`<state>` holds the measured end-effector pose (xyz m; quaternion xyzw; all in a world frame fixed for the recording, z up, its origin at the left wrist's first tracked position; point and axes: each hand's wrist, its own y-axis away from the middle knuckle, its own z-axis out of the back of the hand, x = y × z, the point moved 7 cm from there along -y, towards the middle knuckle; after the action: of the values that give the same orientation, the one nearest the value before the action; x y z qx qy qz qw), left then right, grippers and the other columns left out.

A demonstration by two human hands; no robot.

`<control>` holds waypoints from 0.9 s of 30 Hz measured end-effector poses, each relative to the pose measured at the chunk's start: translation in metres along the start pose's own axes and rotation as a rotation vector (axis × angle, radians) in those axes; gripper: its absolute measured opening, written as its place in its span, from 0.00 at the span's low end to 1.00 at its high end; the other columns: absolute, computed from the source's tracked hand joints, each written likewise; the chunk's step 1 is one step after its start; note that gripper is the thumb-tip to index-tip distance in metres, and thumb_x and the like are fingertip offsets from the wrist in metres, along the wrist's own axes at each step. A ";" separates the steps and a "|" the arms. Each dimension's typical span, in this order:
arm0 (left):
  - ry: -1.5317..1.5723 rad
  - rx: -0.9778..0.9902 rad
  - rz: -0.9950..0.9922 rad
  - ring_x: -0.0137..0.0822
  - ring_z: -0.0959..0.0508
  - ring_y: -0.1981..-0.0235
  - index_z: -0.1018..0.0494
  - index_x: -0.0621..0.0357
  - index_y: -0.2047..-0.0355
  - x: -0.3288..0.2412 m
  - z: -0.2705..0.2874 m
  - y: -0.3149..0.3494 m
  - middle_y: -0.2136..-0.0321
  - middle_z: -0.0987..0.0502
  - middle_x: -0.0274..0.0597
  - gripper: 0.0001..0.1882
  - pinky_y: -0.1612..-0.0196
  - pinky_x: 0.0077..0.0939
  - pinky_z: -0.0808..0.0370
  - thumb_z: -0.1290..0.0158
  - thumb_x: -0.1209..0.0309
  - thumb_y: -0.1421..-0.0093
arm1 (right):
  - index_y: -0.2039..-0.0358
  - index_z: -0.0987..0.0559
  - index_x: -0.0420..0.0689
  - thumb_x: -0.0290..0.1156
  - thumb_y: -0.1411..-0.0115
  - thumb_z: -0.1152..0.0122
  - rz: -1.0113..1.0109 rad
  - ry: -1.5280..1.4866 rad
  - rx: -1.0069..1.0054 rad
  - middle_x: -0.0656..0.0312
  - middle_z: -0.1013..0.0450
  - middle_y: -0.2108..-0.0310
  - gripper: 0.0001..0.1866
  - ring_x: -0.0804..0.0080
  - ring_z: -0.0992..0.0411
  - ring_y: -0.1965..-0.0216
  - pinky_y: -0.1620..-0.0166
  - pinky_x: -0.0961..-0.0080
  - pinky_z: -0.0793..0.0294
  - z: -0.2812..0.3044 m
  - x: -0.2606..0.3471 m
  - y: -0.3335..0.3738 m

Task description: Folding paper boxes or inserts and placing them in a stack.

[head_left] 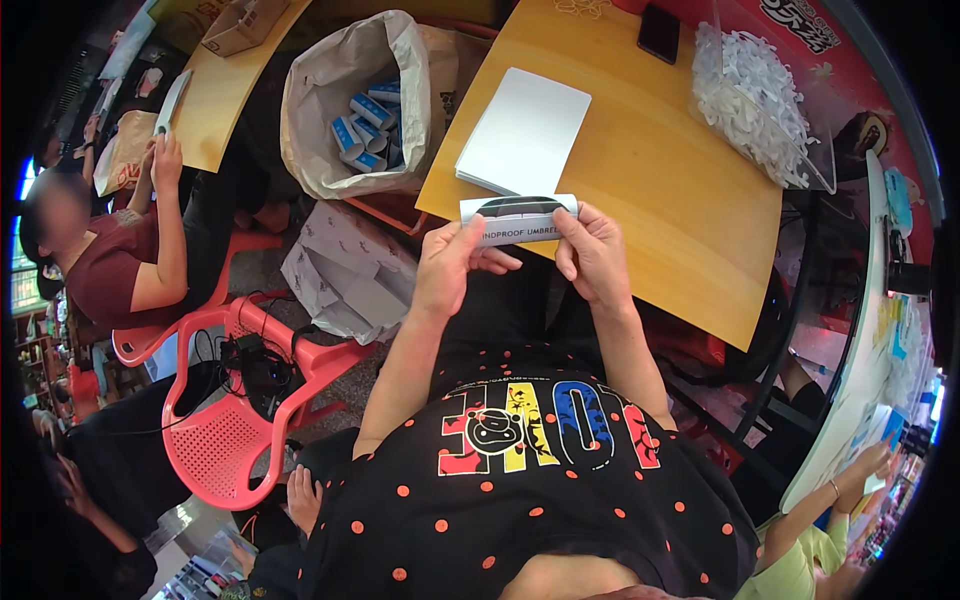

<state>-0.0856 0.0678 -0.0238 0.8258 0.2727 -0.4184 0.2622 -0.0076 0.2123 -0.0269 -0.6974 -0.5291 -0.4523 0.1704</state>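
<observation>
Between my two hands is a curled printed paper sleeve (520, 226), white and grey with a dark arched picture on it. My left hand (448, 262) pinches its left end, with the thumb on top and the other fingers below. At its right end my right hand (594, 250) grips it the same way, thumb against the paper. The sleeve is held over the table's near edge, just in front of a stack of white paper sheets (525, 130). Whether the sleeve's edges are joined underneath is hidden.
A large paper sack (310, 120) left of the wooden table (650, 160) holds several blue-and-white rolled sleeves (372, 112). A clear bin of white paper strips (755, 100) and a black phone (659, 33) lie at the far right. A red chair (220, 455) bears black cables. Other people sit nearby.
</observation>
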 end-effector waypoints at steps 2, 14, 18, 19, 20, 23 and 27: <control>0.044 0.034 0.054 0.42 0.18 0.72 0.30 0.73 0.57 -0.001 0.003 0.003 0.66 0.22 0.52 0.21 0.72 0.21 0.22 0.58 0.62 0.33 | 0.63 0.25 0.35 0.29 0.36 0.49 -0.080 -0.038 0.052 0.66 0.29 0.79 0.10 0.88 0.44 0.92 0.88 0.90 0.47 0.007 -0.003 0.001; -0.285 -0.165 -0.020 0.19 0.31 0.85 0.25 0.66 0.79 -0.018 0.047 0.028 0.82 0.34 0.31 0.07 0.85 0.11 0.41 0.42 0.76 0.45 | 0.73 0.20 0.42 0.34 0.40 0.43 -0.062 0.456 0.236 0.73 0.34 0.84 0.11 0.88 0.40 0.81 0.77 0.88 0.42 0.017 -0.012 -0.001; -0.200 -0.277 -0.049 0.20 0.31 0.88 0.25 0.65 0.77 -0.033 0.064 0.035 0.84 0.31 0.31 0.06 0.86 0.11 0.42 0.42 0.76 0.45 | 0.72 0.19 0.41 0.36 0.37 0.48 -0.098 0.197 0.175 0.69 0.30 0.81 0.14 0.86 0.38 0.80 0.74 0.87 0.39 0.008 -0.010 -0.002; -0.175 -0.345 -0.095 0.20 0.31 0.88 0.25 0.65 0.76 -0.043 0.075 0.036 0.84 0.31 0.31 0.06 0.86 0.11 0.42 0.42 0.76 0.44 | 0.72 0.19 0.40 0.36 0.37 0.49 -0.053 0.178 0.095 0.68 0.29 0.79 0.14 0.86 0.37 0.80 0.73 0.86 0.37 0.008 -0.001 -0.003; -0.148 -0.416 -0.143 0.20 0.31 0.88 0.24 0.65 0.76 -0.053 0.086 0.037 0.84 0.30 0.31 0.06 0.86 0.11 0.41 0.42 0.75 0.44 | 0.71 0.20 0.40 0.36 0.36 0.50 -0.010 0.160 0.018 0.67 0.28 0.78 0.15 0.85 0.36 0.79 0.72 0.86 0.36 0.011 0.007 -0.004; -0.306 -0.628 -0.389 0.21 0.28 0.83 0.24 0.67 0.70 -0.098 0.113 0.033 0.81 0.25 0.36 0.07 0.78 0.11 0.35 0.43 0.73 0.43 | 0.65 0.21 0.38 0.35 0.38 0.45 0.220 0.549 -0.036 0.63 0.23 0.69 0.12 0.80 0.30 0.72 0.68 0.83 0.30 0.016 0.023 -0.009; -0.608 -0.707 -0.409 0.26 0.24 0.69 0.29 0.73 0.54 -0.118 0.127 0.000 0.68 0.21 0.47 0.22 0.63 0.18 0.29 0.42 0.67 0.43 | 0.60 0.22 0.40 0.32 0.43 0.41 0.687 1.159 -0.121 0.60 0.25 0.56 0.12 0.70 0.27 0.65 0.64 0.77 0.29 -0.018 0.050 -0.004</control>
<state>-0.2143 -0.0438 0.0099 0.4572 0.4650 -0.5646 0.5060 -0.0175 0.2300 0.0224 -0.4790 -0.0740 -0.7022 0.5216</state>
